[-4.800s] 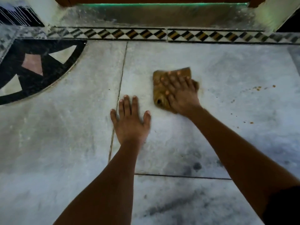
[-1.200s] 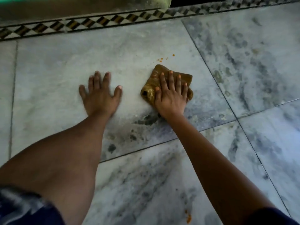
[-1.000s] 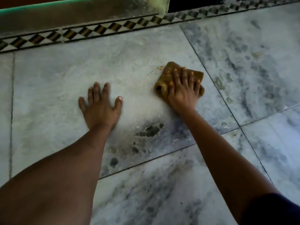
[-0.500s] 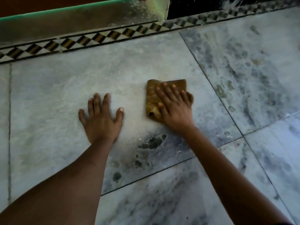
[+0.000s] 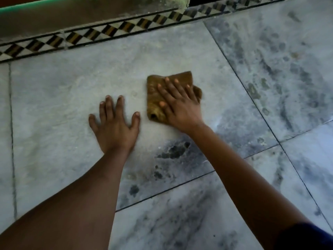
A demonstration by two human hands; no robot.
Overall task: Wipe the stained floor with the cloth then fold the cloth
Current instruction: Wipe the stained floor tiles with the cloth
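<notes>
I am watching the right hand (image 5: pixel 177 105), spread flat and pressing rather than gripping, dragging the cloth (image 5: pixel 155 95) back to frame centre, just right of the left hand (image 5: pixel 115 127) lying open on the floor (image 5: pixel 54 105). The orange specks from a second ago are showing nowhere now, so I am judging the wiping nearly finished and the folding not yet begun.

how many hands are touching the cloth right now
1. The right hand lies flat on the cloth. The left hand rests on the bare floor beside it.
</notes>
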